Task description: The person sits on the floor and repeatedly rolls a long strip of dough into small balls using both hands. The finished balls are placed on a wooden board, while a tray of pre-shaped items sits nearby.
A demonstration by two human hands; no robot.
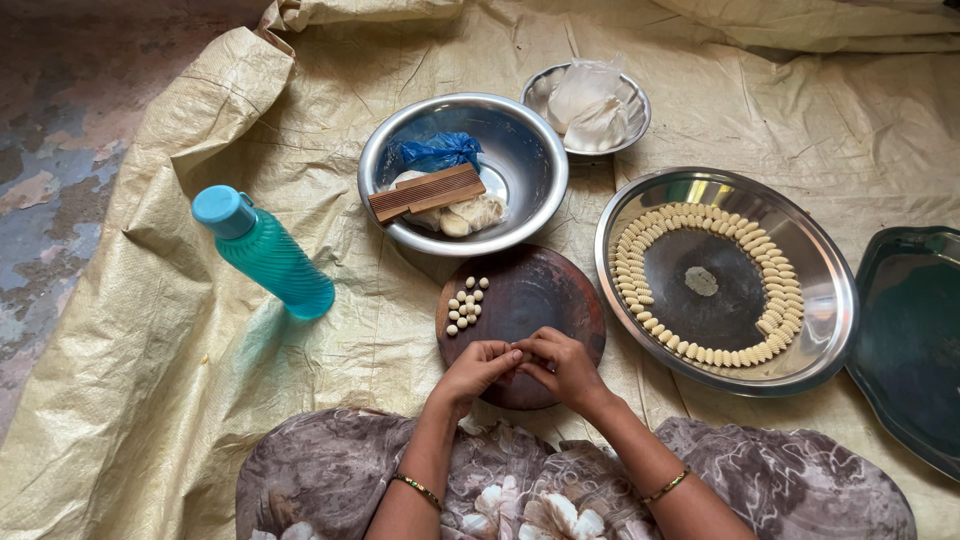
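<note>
Dough bit (520, 358) | left hand (478, 368), right hand (562, 366) fingertips pinching it together | above round board (545, 290)

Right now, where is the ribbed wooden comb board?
In the head view the ribbed wooden board lies inside the large steel bowl, top centre, resting on the dough beside a blue plastic bag, beyond the round wooden board.

Two steel bowls (463, 172), two trays (725, 280), one bottle (265, 252), one round board (530, 300).

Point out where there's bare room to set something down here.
Bare sheet left of the round board, below the teal bottle. The steel plate is bare mid-ring. It is crowded among the bowl, board and plate.
</note>
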